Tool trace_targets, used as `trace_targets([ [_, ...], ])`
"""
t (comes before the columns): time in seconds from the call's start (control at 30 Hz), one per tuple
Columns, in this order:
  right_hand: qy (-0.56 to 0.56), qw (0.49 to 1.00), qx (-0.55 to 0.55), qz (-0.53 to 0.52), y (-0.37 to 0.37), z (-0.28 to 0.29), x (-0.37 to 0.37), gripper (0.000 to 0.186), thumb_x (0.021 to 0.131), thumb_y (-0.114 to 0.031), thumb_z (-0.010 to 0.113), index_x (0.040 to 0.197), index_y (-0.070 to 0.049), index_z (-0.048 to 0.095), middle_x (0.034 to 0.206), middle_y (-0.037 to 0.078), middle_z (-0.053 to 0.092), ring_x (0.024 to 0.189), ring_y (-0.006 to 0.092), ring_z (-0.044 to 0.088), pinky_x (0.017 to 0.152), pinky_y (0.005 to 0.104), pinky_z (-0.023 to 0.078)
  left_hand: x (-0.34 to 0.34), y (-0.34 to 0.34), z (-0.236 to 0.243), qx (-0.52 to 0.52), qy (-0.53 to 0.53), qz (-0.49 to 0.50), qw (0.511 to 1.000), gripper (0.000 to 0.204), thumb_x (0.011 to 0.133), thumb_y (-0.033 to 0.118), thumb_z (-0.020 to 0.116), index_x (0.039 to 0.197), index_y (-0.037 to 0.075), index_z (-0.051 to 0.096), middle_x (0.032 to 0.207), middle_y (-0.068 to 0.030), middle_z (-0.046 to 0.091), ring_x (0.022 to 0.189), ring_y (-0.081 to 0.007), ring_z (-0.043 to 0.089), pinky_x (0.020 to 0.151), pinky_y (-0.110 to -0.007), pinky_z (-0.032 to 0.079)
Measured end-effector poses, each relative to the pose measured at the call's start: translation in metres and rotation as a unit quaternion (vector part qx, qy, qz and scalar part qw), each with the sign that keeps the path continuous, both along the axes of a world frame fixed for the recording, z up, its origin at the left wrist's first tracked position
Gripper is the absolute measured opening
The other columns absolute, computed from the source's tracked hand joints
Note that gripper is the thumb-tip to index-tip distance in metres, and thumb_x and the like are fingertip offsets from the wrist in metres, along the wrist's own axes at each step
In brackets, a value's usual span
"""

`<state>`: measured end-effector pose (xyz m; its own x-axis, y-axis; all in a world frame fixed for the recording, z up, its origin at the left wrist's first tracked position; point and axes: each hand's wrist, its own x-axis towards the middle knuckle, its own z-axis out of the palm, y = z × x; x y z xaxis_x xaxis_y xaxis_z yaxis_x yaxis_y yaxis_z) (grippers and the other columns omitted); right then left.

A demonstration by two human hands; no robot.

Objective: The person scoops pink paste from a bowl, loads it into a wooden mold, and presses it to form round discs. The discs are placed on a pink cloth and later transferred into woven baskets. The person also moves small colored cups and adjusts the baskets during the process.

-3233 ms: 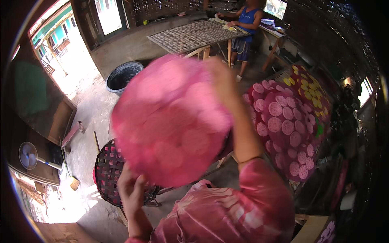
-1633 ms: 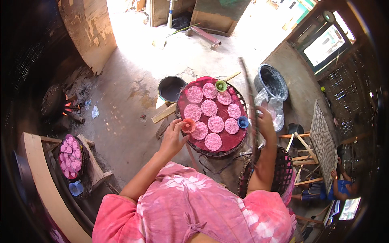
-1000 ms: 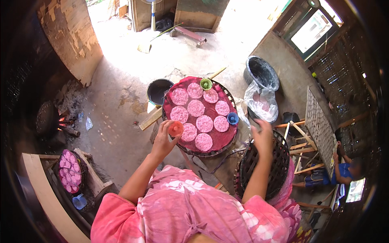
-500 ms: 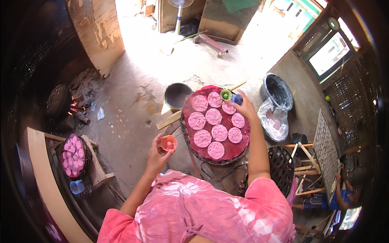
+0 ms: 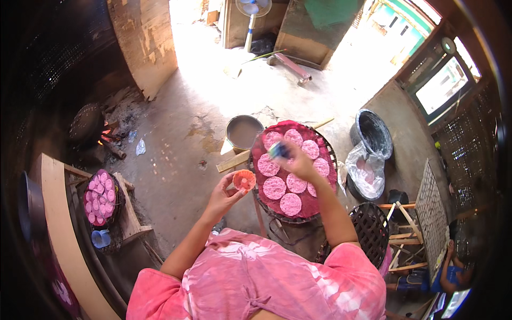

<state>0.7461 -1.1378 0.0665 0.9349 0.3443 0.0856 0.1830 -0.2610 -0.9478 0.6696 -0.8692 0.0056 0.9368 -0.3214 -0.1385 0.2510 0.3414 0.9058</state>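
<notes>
Now the left hand [image 5: 224, 196] cups a small orange cup [image 5: 244, 180] in closed fingers, just beside the round tray [image 5: 322, 200]. Right hand [image 5: 298, 162] hovers over the pink discs [image 5: 274, 187], pinching a blurred blue-green object [image 5: 279, 150]. Looks like mid-filling; next needs careful placement over a disc.

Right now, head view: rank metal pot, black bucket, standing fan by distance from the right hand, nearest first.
From the right hand, which is over the round tray of pink discs:
1. Metal pot, just past the tray, on the left of the hand.
2. Black bucket, on the right of the hand, beyond the tray's rim.
3. Standing fan, far off at the top of the picture.
</notes>
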Motion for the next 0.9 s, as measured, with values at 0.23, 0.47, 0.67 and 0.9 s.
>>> trace_targets([
  [0.23, -0.081, 0.982, -0.161, 0.056, 0.059, 0.004, -0.072, 0.068, 0.085, -0.012, 0.069, 0.145, -0.007, 0.039, 0.132, 0.023, 0.043, 0.116, 0.0393, 0.053, 0.101, 0.0446, 0.043, 0.002, -0.028, -0.018, -0.191, 0.12, -0.108, 0.968, 0.059, 0.095, 0.016, 0.062, 0.147, 0.008, 0.035, 0.131, -0.0036, 0.051, 0.114, -0.0134, 0.055, 0.1, -0.035, 0.047],
  [0.47, -0.14, 0.954, -0.264, -0.002, 0.05, -0.014, -0.092, 0.074, 0.084, -0.012, 0.069, 0.149, -0.008, 0.034, 0.137, 0.025, 0.039, 0.124, 0.0445, 0.046, 0.104, 0.0486, 0.04, 0.022, -0.046, -0.009, -0.187, 0.228, -0.168, 0.94, 0.067, 0.094, 0.062, 0.049, 0.142, 0.016, 0.04, 0.13, -0.0025, 0.054, 0.111, -0.0168, 0.056, 0.097, -0.041, 0.046],
  [0.67, -0.163, 0.963, -0.111, -0.182, 0.045, -0.018, -0.103, 0.076, 0.086, -0.019, 0.071, 0.148, -0.001, 0.032, 0.149, 0.026, 0.033, 0.138, 0.0427, 0.034, 0.115, 0.0445, 0.027, 0.055, -0.093, -0.017, -0.174, 0.329, -0.136, 0.918, 0.066, 0.086, 0.073, 0.052, 0.115, 0.014, 0.057, 0.09, -0.0054, 0.067, 0.078, -0.021, 0.068, 0.065, -0.031, 0.057],
  [0.9, 0.129, 0.722, -0.43, -0.526, -0.082, -0.076, -0.123, 0.028, 0.089, -0.01, 0.058, 0.11, 0.009, 0.061, 0.119, 0.027, 0.055, 0.11, 0.0397, 0.054, 0.098, 0.0456, 0.043, 0.192, -0.115, 0.006, 0.468, -0.336, 0.016, 0.817, 0.025, 0.084, 0.035, 0.072, 0.094, 0.013, 0.075, 0.094, -0.007, 0.069, 0.085, -0.0256, 0.068, 0.077, -0.034, 0.055],
])
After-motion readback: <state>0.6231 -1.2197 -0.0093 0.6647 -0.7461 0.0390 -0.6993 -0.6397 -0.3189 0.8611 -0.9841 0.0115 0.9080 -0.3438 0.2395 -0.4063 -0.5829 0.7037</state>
